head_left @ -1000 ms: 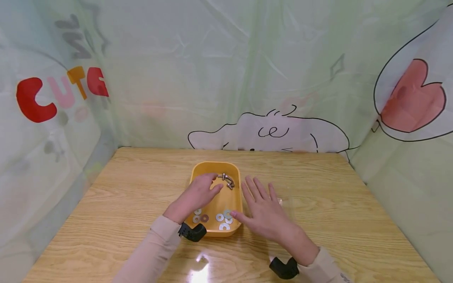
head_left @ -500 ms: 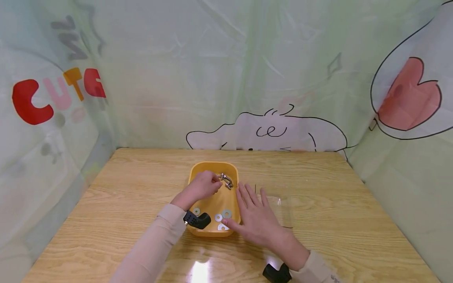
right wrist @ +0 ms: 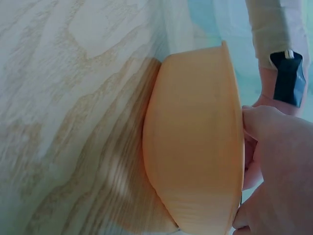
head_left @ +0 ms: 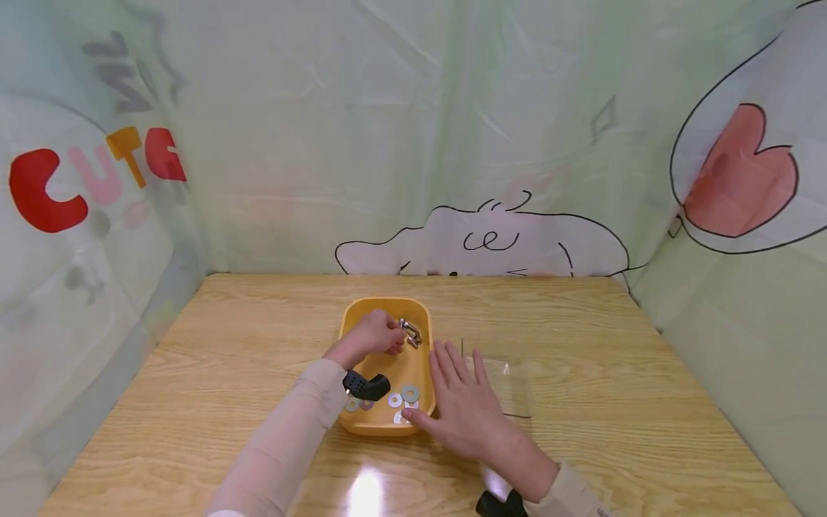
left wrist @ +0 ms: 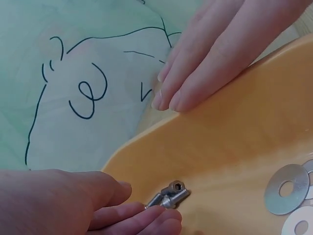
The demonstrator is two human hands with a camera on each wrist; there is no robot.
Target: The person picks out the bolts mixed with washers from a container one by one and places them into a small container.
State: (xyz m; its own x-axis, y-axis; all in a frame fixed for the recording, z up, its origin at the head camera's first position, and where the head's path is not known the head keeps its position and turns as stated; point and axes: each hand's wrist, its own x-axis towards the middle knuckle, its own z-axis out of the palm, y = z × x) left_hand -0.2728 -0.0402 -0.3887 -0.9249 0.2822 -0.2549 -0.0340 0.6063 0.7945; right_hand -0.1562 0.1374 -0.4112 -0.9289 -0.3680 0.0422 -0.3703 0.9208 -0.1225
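Observation:
A yellow plastic tray [head_left: 416, 370] stands on the wooden table with metal bolts [head_left: 410, 333] near its far end and flat washers [head_left: 410, 393] near its close end. My left hand [head_left: 371, 334] reaches into the far part, fingers curled right at the bolts; I cannot tell whether it grips one. In the left wrist view, a few socket-head bolts [left wrist: 171, 193] show just beyond those fingertips. My right hand [head_left: 465, 409] lies with straight fingers along the tray's right rim, thumb over the near right corner.
A clear, flat transparent piece [head_left: 510, 384] lies on the table [head_left: 614, 402] to the right of the tray, partly behind my right hand. A printed curtain [head_left: 291, 179] closes off the back and both sides. Black wrist cameras [head_left: 368, 386] sit at my cuffs.
My left hand has moved further into the tray and its fingers have drawn together at the bolts. The right hand has shifted slightly left against the rim, uncovering more of the clear piece.

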